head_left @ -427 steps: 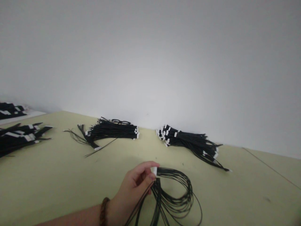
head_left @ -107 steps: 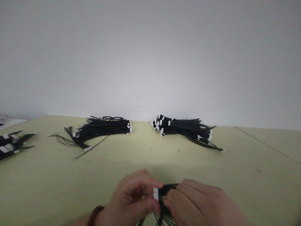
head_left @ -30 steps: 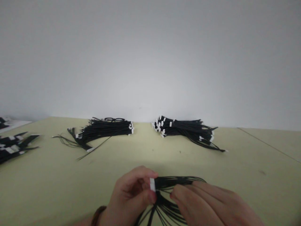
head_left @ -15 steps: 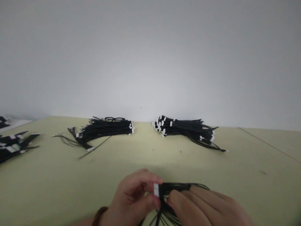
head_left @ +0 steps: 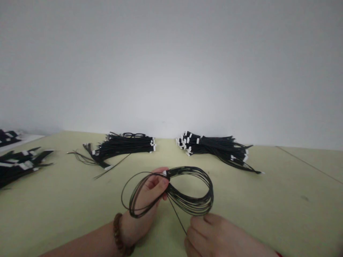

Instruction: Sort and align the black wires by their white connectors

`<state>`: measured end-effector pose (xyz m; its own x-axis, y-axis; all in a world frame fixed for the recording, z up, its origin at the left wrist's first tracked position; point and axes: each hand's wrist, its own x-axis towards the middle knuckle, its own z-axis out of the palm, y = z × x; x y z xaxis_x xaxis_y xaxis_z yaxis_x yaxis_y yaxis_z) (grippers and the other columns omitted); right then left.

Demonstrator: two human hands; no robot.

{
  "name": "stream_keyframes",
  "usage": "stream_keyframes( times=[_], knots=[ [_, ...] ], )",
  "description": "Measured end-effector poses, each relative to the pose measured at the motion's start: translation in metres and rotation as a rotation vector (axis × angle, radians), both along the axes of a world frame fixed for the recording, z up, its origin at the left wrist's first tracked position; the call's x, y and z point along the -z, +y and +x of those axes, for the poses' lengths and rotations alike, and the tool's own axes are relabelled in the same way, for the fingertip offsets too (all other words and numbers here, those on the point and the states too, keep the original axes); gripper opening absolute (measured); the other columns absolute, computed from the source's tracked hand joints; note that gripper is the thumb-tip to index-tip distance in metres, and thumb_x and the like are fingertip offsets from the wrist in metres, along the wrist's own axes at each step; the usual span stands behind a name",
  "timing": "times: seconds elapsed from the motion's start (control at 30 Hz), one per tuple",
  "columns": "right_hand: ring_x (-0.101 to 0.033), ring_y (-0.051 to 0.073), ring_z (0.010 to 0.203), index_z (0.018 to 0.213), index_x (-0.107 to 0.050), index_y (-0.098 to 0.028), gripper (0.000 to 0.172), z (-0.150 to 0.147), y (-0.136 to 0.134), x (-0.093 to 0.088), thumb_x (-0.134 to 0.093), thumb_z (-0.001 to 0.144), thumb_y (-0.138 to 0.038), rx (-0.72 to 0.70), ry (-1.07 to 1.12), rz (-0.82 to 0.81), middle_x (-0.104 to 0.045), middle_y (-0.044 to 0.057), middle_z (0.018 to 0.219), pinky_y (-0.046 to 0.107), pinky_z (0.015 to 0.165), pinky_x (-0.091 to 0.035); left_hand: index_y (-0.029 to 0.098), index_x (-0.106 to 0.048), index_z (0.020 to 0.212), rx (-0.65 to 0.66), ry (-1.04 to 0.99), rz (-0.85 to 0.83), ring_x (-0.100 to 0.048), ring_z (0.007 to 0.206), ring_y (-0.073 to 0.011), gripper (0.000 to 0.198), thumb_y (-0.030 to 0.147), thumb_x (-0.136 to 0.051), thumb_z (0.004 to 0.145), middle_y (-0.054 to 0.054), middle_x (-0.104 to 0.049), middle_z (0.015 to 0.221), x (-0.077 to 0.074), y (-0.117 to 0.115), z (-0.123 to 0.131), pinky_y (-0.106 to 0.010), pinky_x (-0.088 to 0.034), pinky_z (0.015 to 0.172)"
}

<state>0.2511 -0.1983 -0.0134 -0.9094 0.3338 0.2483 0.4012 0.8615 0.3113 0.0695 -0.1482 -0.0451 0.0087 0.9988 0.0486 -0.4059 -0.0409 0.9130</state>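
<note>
My left hand (head_left: 150, 196), with a brown beaded bracelet on the wrist, is closed on a black wire harness (head_left: 190, 205). Its wires loop out to both sides of the fingers like a figure eight. A small white connector (head_left: 164, 173) shows at the fingertips. From the pinched middle, a single black wire (head_left: 177, 216) runs down to my right hand (head_left: 211, 235). The right hand's fingers are curled closed around that wire's lower part, and its end is hidden. The harness is held above the table, the right loop just over my right knuckles.
Bundled black harnesses with white connectors lie at the back left (head_left: 128, 144) and back right (head_left: 217, 146) of the pale table (head_left: 268, 200). Loose harnesses (head_left: 93, 157) splay beside the left pile. Glasses (head_left: 134, 135) rest behind it. More harnesses (head_left: 24, 164) lie at far left.
The harness has been raised, its loops now spread open in view. My left hand moved up and left with it. My right hand moved off the bundle, down to the single wire.
</note>
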Motion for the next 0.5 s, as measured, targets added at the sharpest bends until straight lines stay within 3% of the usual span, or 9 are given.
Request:
stream_keyframes(
  times=[0.07, 0.17, 0.27, 0.33, 0.37, 0.43, 0.5],
  knots=[
    [-0.052, 0.015, 0.066, 0.09, -0.062, -0.017, 0.009, 0.013, 0.012, -0.014, -0.053, 0.092, -0.019, -0.085, 0.102, -0.227, -0.06, 0.0, 0.072, 0.028, 0.054, -0.04, 0.016, -0.065, 0.097, -0.022, 0.052, 0.04, -0.047, 0.055, -0.0108, 0.037, 0.03, -0.077, 0.065, 0.001, -0.058, 0.067, -0.004, 0.001, -0.001, -0.022, -0.037, 0.051],
    [-0.055, 0.013, 0.073, 0.1, -0.063, -0.02, 0.021, 0.037, 0.032, -0.038, -0.042, 0.098, -0.021, -0.095, 0.519, -0.505, -0.058, 0.002, 0.081, 0.024, 0.063, -0.044, 0.015, -0.065, 0.092, -0.022, 0.1, 0.088, -0.048, 0.056, -0.0115, 0.035, 0.028, -0.079, 0.062, 0.002, -0.055, 0.065, -0.01, 0.003, -0.002, -0.022, -0.037, 0.051],
    [-0.054, 0.017, 0.084, 0.097, -0.067, -0.027, 0.017, 0.05, 0.041, -0.052, -0.05, 0.094, -0.029, -0.103, 1.057, -0.535, -0.055, 0.003, 0.088, 0.028, 0.069, -0.045, 0.016, -0.066, 0.09, -0.034, 0.143, 0.114, -0.045, 0.054, -0.01, 0.03, 0.026, -0.077, 0.065, 0.004, -0.051, 0.061, -0.01, 0.002, -0.001, -0.02, -0.036, 0.05],
    [-0.05, 0.015, 0.066, 0.099, -0.065, -0.029, 0.019, 0.047, 0.038, -0.057, -0.047, 0.094, -0.037, -0.111, 1.401, -0.706, -0.048, -0.001, 0.067, 0.027, 0.06, -0.045, 0.016, -0.068, 0.088, -0.044, 0.165, 0.118, -0.045, 0.054, -0.0097, 0.025, 0.025, -0.076, 0.066, 0.004, -0.05, 0.061, -0.008, 0.0, 0.001, -0.02, -0.036, 0.05],
    [-0.042, 0.013, 0.052, 0.101, -0.062, -0.028, 0.023, 0.043, 0.034, -0.058, -0.043, 0.095, -0.041, -0.089, 1.495, -0.886, -0.037, -0.005, 0.055, 0.024, 0.05, -0.041, 0.016, -0.068, 0.087, -0.037, 0.175, 0.125, -0.046, 0.056, -0.01, 0.024, 0.025, -0.076, 0.067, 0.004, -0.051, 0.062, -0.006, -0.001, 0.001, -0.02, -0.037, 0.051],
    [-0.017, 0.011, 0.04, 0.099, -0.055, -0.024, 0.032, 0.033, 0.023, -0.059, -0.035, 0.096, -0.049, 0.058, 1.45, -1.299, -0.017, -0.01, 0.049, 0.019, 0.035, -0.024, 0.016, -0.069, 0.087, 0.005, 0.178, 0.15, -0.048, 0.058, -0.0107, 0.022, 0.025, -0.076, 0.067, 0.003, -0.052, 0.063, -0.003, -0.004, 0.002, -0.02, -0.038, 0.054],
    [-0.015, 0.01, 0.041, 0.088, -0.048, -0.022, 0.036, 0.024, 0.011, -0.056, -0.032, 0.095, -0.053, 0.264, 1.178, -1.498, -0.022, -0.01, 0.049, 0.019, 0.036, -0.02, 0.017, -0.07, 0.087, 0.058, 0.164, 0.188, -0.049, 0.059, -0.0108, 0.022, 0.026, -0.077, 0.068, 0.002, -0.053, 0.063, -0.001, -0.007, 0.003, -0.02, -0.04, 0.055]
  ],
)
